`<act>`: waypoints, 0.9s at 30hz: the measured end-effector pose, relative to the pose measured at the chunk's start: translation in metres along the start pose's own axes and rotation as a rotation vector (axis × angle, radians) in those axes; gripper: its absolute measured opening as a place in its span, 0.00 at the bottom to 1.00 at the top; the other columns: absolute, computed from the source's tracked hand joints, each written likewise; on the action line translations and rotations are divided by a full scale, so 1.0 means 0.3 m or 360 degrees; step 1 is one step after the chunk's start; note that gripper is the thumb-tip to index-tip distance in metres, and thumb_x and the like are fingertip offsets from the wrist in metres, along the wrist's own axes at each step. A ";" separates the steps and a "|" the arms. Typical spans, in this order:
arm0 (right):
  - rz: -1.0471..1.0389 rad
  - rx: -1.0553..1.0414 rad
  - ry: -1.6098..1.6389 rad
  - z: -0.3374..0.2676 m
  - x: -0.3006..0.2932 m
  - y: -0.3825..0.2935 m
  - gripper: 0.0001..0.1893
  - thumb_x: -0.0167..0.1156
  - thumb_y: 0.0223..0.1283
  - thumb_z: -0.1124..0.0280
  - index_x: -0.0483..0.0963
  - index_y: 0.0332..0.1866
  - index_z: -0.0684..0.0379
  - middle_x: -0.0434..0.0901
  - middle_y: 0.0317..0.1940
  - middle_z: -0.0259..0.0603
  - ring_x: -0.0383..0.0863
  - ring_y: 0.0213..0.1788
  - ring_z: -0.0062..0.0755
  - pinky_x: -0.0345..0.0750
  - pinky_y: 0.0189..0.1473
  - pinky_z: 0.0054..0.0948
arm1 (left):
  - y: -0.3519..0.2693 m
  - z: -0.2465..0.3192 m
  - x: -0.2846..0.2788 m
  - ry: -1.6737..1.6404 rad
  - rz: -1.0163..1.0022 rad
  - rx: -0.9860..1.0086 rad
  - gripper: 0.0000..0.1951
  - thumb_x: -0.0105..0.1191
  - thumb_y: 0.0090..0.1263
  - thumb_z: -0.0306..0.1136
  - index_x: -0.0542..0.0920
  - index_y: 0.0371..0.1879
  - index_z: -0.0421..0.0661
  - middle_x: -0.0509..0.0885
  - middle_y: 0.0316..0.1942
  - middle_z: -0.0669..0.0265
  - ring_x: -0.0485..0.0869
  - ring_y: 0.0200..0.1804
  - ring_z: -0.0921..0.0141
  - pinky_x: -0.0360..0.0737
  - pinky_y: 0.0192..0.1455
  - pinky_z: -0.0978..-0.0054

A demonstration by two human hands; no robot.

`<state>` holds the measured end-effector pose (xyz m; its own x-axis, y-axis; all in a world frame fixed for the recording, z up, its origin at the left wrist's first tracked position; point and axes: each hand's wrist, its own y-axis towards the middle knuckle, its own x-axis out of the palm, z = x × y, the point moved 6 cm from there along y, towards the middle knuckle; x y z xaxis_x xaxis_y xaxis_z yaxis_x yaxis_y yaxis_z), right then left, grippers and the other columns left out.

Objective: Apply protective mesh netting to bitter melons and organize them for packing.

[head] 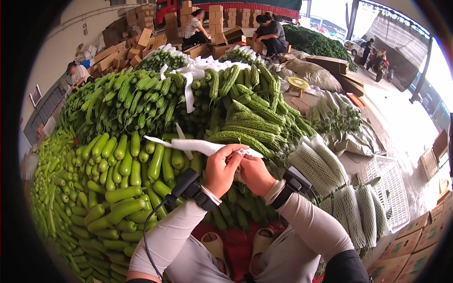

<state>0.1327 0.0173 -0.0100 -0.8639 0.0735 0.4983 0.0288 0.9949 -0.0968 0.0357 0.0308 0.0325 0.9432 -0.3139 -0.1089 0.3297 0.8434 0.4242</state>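
Note:
My left hand (pixel 223 170) and my right hand (pixel 255 173) meet in front of me, fingertips pinching a thin white foam net sleeve (pixel 198 145). Its flattened length trails off to the left over the vegetables, and a crumpled end shows between my fingers. Just beyond my hands lie ridged green bitter melons (pixel 247 132). Smooth, light green bottle gourds (pixel 125 194) are piled to my left. To my right, long vegetables wrapped in white foam net (pixel 318 166) lie in a stack. My palms hide part of the sleeve.
A white plastic crate (pixel 389 191) and printed cardboard boxes (pixel 407 244) stand at the right. A small round stool (pixel 298 83) is beyond the melons. Farther back, a person (pixel 195 28) and another person (pixel 271 33) sit among cartons; a third person (pixel 78 74) is at far left.

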 end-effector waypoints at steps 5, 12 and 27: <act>-0.0065 -0.0260 0.0123 -0.060 -0.151 0.092 0.11 0.49 0.61 0.81 0.75 0.47 0.63 0.81 0.38 0.42 0.81 0.37 0.31 0.80 0.38 0.30 | -0.015 -0.031 0.076 -0.0075 -0.0216 -0.0135 0.11 0.52 0.73 0.26 0.82 0.51 0.39 0.84 0.32 0.72 0.75 0.28 0.85 0.73 0.28 0.85; 0.0090 -0.0018 0.0520 -0.058 -0.106 0.097 0.20 0.43 0.72 0.56 0.75 0.49 0.61 0.82 0.40 0.40 0.82 0.38 0.35 0.79 0.37 0.34 | -0.010 -0.016 0.106 -0.0074 -0.0052 -0.0098 0.16 0.55 0.67 0.23 0.73 0.54 0.42 0.77 0.25 0.73 0.73 0.25 0.81 0.72 0.30 0.81; 0.0086 -0.0694 -0.0548 -0.115 -0.282 0.167 0.23 0.37 0.58 0.72 0.69 0.55 0.72 0.76 0.54 0.56 0.75 0.59 0.48 0.71 0.64 0.44 | 0.056 -0.109 0.118 -0.0187 -0.0039 -0.0158 0.12 0.51 0.68 0.23 0.76 0.49 0.36 0.83 0.42 0.66 0.81 0.42 0.77 0.77 0.45 0.78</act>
<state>0.2245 0.0633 -0.0274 -0.9677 0.1713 0.1851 0.2199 0.9323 0.2872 0.0759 0.0480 0.0064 0.9254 -0.3789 -0.0098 0.3605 0.8720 0.3311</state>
